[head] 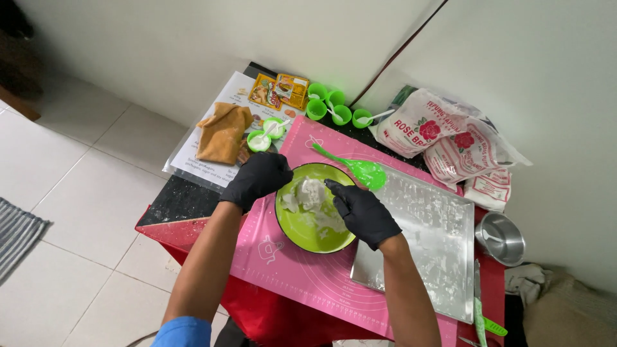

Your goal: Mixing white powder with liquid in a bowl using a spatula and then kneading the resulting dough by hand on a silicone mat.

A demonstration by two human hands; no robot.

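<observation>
Right hand (362, 213) fingertips on dough (308, 193).

The green bowl (313, 225) sat near the middle of the pink mat (289, 270), with the left hand (257, 178) gripping its far-left rim and the right hand (362, 212) over its right rim, so both sides were blocked. A green spoon (353, 168) lay just beyond the bowl toward the mat's far edge. The floured metal tray (430, 250) filled the mat's right side, its left edge close to the bowl. Small green cups (331, 106) crowded the table's far edge, flour bags (450, 141) its far-right corner, a steel pot (500, 238) its right edge. The mat's near-left part lay bare and offered passage.
</observation>
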